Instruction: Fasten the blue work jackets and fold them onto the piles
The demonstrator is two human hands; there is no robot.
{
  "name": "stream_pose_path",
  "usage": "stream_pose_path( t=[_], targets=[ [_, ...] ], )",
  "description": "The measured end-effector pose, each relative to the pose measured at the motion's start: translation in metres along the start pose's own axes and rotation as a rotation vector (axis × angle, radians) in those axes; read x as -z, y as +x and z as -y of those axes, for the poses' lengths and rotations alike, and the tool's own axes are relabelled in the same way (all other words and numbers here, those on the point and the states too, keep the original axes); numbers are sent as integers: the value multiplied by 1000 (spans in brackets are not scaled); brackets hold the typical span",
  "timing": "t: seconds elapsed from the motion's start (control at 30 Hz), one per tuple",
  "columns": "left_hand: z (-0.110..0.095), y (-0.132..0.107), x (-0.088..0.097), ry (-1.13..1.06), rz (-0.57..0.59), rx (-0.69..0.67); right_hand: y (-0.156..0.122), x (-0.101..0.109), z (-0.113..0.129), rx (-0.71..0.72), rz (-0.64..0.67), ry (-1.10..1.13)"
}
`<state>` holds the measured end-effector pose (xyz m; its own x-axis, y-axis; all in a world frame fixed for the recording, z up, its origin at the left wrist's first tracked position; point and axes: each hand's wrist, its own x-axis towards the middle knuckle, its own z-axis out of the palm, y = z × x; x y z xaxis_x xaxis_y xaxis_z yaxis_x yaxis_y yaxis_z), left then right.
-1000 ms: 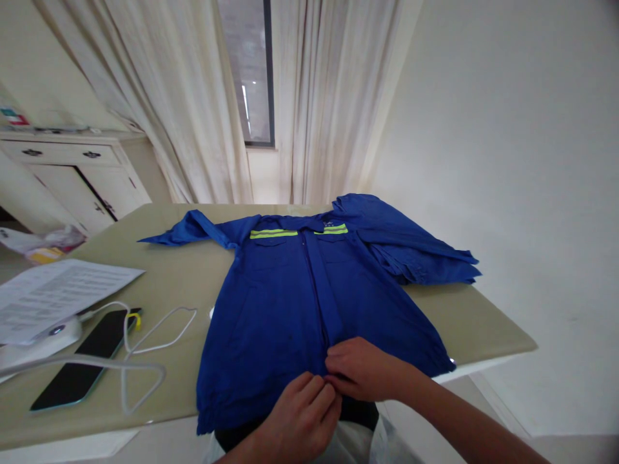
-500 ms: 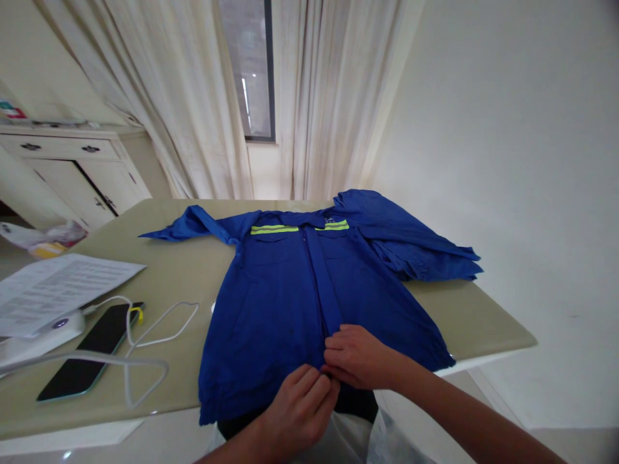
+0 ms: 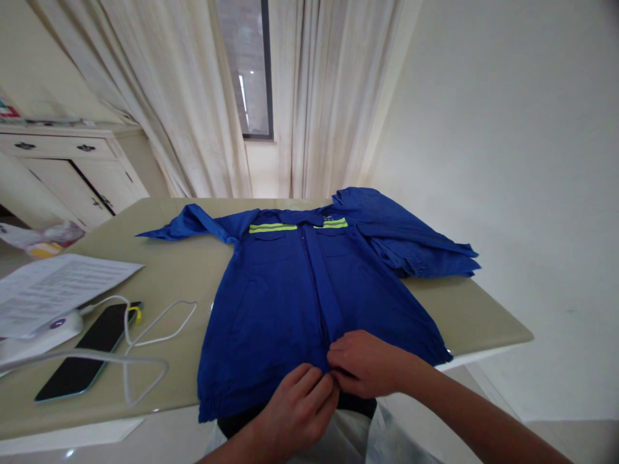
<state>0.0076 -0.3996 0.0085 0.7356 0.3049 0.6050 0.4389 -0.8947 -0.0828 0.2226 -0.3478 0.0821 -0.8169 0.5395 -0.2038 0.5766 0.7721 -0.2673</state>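
While both hands work at the lower end of the front opening, the blue work jacket [image 3: 285,303] lies face up on a pale khaki worktop [image 3: 478,316], collar toward the far edge and hem at the near edge.

Grip: the left hand [image 3: 300,412] and right hand [image 3: 367,364] are both curled shut, apparently clamped on the closing edge of the jacket and almost touching each other.

Garment state: the front placket [image 3: 316,283] lies closed and straight from collar down to the hands. A yellow-green reflective strip [image 3: 273,228] crosses the chest above the pockets. The sleeve on the view's right [image 3: 411,248] lies folded and stacked beside the body, partly over the worktop's far side. The sleeve on the view's left [image 3: 188,225] is spread out flat and unfolded. The body itself has not been folded.

Obscured: the fingers cover the point of contact, so zip, snaps or buttons cannot be told apart. Whether the short stretch below the hands is closed is also unclear.

Surroundings: to the view's left of the jacket lie a black smartphone [image 3: 77,354], a white cable [image 3: 164,325], a pale wire loop [image 3: 97,356] and printed sheets [image 3: 62,287]. A cream dresser [image 3: 62,167] and curtains [image 3: 184,109] stand beyond.
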Motion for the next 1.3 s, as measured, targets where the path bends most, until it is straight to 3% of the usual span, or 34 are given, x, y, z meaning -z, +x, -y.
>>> stream_pose_path(
  t=[0.5,0.87,1.3],
  targets=[
    [4,7,2,-21,-116,15,6,11,-8,138,4,-161],
    [12,10,12,-47,-150,-4,-1,12,-10,54,2,112],
    [12,13,9,-31,-144,22,6,-8,-17,97,-94,-40]
  ],
)
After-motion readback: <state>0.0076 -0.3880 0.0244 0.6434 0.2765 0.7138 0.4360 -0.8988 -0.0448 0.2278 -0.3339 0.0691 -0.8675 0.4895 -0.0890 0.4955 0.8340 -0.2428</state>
